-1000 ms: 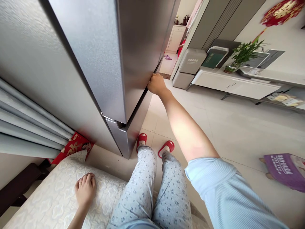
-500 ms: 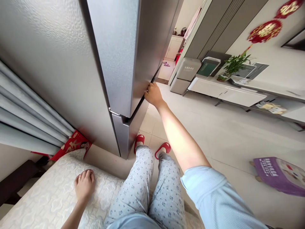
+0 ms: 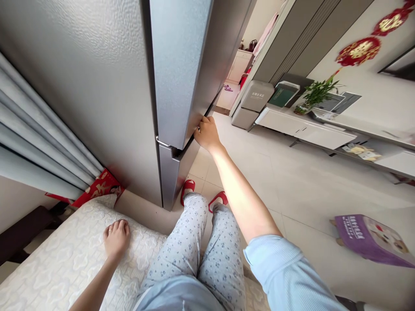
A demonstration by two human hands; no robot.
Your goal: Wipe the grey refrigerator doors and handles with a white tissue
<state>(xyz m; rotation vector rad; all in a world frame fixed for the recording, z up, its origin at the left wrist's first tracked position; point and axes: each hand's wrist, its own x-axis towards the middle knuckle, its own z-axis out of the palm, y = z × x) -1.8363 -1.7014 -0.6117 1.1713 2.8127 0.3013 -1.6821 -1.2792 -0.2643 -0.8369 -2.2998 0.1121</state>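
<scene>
Head | right hand (image 3: 207, 134) gripping fridge door (image 3: 178, 73) | left hand (image 3: 116, 239) on quilted cushion (image 3: 65, 268)

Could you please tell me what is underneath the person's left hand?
The left hand rests on a white quilted cushion; the patch directly beneath the palm is covered, so anything there cannot be seen.

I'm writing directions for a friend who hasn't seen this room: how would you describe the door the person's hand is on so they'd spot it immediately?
Start at the tall silver refrigerator beside the grey curtain. Follow it down to the metal hinge separating its two doors. The upper door is the one above that hinge, set apart from the lower door by the person's right hand curled at its bottom edge.
</scene>
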